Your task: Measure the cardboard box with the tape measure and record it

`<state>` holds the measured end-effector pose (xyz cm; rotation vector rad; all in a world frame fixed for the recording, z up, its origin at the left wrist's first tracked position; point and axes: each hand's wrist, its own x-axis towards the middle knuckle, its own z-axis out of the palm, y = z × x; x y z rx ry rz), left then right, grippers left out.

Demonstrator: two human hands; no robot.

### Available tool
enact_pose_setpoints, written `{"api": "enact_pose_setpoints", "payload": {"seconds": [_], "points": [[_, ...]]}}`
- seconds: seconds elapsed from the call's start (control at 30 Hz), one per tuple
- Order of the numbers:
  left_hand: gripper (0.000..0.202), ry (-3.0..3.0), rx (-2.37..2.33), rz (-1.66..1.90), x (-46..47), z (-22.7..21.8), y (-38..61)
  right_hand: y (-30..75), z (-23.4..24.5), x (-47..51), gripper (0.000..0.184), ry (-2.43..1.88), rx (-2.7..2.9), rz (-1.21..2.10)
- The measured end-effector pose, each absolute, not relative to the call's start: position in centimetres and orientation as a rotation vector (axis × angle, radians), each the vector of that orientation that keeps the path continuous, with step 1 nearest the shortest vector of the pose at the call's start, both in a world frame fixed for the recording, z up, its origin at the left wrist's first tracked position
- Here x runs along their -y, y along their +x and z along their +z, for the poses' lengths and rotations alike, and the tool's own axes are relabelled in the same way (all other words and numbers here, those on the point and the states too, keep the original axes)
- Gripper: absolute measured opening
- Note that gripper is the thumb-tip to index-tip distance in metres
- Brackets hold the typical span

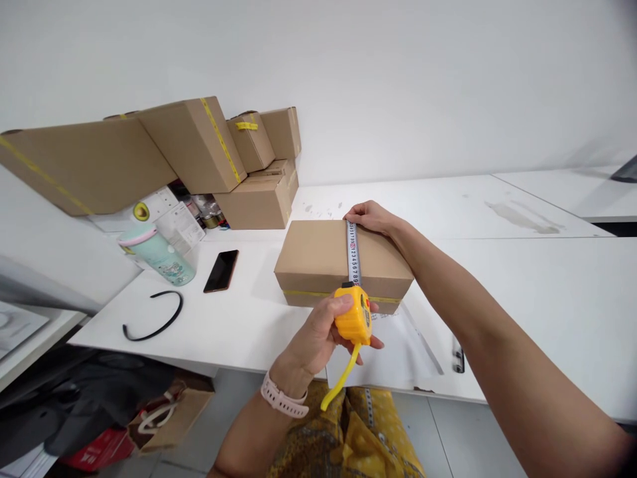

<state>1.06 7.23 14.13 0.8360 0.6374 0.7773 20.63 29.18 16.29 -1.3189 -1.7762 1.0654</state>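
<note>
A brown cardboard box (313,249) with a yellow band on its front side sits on the white table. Across its top, from back edge to front, runs the metal blade of a yellow tape measure (353,317). My left hand (323,332) is closed around the tape measure's case, just in front of the box; a yellow strap hangs from it. At the box's back edge, my right hand (371,216) pinches the blade's end, its fingertips partly hidden. Under the box's front lies a sheet of white paper (393,358).
Several cardboard boxes (259,202) are stacked at the back left. Left on the table are a black phone (221,271), a black headband (172,318) and a mint-green tumbler (162,259). A pen (458,357) lies under my right forearm. A paper bag (174,418) stands below the table.
</note>
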Motion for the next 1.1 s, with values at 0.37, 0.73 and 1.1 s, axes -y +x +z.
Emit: {"api": "enact_pose_setpoints", "payload": {"seconds": [0.37,0.73,1.1], "points": [[0.069,1.158,-1.143,1.331,-4.5,10.5,-10.0,28.9,14.6,-16.7,0.062,-1.392,1.619,0.594],[0.06,1.24,-0.862,1.299,-11.3,14.8,-10.0,26.8,16.0,-15.9,0.058,-1.505,1.654,0.509],[0.06,1.419,-0.914,1.353,-11.4,15.5,-6.9,24.3,17.8,-23.4,0.033,-1.271,1.918,-0.035]]}}
